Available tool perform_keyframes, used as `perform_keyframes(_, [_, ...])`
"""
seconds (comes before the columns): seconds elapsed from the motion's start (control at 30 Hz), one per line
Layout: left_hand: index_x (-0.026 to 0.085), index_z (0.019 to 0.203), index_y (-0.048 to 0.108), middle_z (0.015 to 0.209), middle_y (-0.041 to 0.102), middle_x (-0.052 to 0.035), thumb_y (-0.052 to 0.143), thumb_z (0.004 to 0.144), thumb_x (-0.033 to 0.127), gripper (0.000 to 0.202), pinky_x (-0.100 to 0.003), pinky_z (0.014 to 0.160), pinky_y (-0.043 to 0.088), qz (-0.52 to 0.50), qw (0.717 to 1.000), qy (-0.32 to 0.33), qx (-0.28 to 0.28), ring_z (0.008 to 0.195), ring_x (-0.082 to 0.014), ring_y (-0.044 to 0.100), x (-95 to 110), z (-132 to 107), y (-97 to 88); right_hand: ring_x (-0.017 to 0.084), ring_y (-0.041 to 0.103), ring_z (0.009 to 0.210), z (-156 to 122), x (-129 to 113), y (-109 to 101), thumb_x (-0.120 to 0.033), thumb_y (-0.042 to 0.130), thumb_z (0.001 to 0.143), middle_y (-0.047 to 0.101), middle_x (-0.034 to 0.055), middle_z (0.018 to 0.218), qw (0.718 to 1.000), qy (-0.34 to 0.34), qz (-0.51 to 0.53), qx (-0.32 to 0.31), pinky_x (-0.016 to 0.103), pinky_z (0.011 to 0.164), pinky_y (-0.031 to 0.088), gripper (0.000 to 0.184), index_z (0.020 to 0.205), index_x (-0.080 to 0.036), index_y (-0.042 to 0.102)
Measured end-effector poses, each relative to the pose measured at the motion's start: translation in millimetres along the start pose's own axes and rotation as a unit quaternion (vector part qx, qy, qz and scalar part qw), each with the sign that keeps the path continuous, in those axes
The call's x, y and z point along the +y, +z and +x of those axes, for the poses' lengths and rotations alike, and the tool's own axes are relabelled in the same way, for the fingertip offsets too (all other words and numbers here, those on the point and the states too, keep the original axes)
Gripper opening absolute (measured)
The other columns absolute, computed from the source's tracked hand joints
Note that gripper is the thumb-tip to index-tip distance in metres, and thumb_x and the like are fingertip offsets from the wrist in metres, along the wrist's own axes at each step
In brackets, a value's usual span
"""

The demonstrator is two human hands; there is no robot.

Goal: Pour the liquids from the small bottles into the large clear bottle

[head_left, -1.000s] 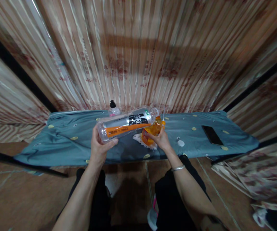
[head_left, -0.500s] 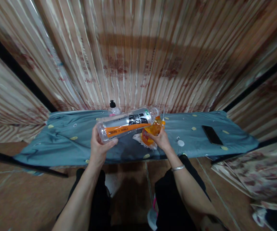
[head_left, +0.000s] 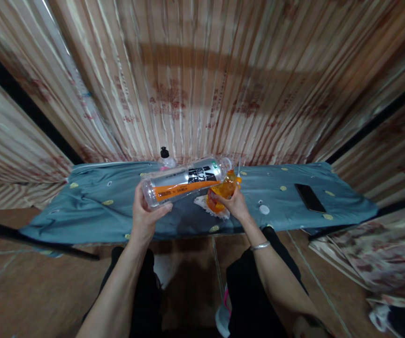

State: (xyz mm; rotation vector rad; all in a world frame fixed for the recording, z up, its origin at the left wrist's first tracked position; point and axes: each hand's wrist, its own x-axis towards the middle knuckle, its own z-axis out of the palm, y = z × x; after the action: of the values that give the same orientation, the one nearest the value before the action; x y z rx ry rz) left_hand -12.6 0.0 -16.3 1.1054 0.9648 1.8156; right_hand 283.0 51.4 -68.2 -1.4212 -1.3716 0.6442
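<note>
My left hand (head_left: 146, 213) grips the base of a large clear plastic bottle (head_left: 184, 180) with a grey, black and orange label. The bottle is tipped almost flat, its open neck pointing right over a smaller orange bottle (head_left: 222, 191). My right hand (head_left: 233, 204) is wrapped round that orange bottle, which stands on a white cloth (head_left: 205, 205) on the blue-covered table (head_left: 93, 206). A white cap (head_left: 264, 209) lies just right of my right hand.
A black phone (head_left: 309, 197) lies on the table's right part. A small bottle with a black cap (head_left: 166, 159) stands at the back edge. Striped curtains hang close behind the table. My knees sit under the front edge.
</note>
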Motion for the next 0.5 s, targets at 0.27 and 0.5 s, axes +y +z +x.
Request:
perform_keyframes(0.27, [0.027, 0.134, 0.066, 0.132, 0.073, -0.0087, 0.108, 0.043, 0.033, 0.1, -0.04, 0.104, 0.061, 0.003, 1.0, -0.007, 0.0, 0.122, -0.0315, 0.072, 0.6, -0.6, 0.1, 0.039, 0.077, 0.115, -0.5, 0.7, 0.4, -0.064, 0.092, 0.063, 0.081, 0.0161, 0.123, 1.0, 0.002, 0.003, 0.003, 0.053, 0.101, 0.06, 0.079, 0.124, -0.022, 0.063])
perform_keyframes(0.5, [0.025, 0.129, 0.068, 0.124, 0.075, -0.0068, 0.109, 0.038, 0.029, 0.1, -0.033, 0.097, 0.062, -0.014, 1.0, -0.011, 0.01, 0.114, -0.0264, 0.074, 3.2, -0.1, 4.1, 0.041, 0.077, 0.116, 0.4, 1.1, 1.3, -0.064, 0.094, 0.059, 0.081, 0.0175, 0.122, 1.0, 0.006, 0.014, 0.008, 0.057, 0.103, 0.061, 0.082, 0.122, -0.021, 0.064])
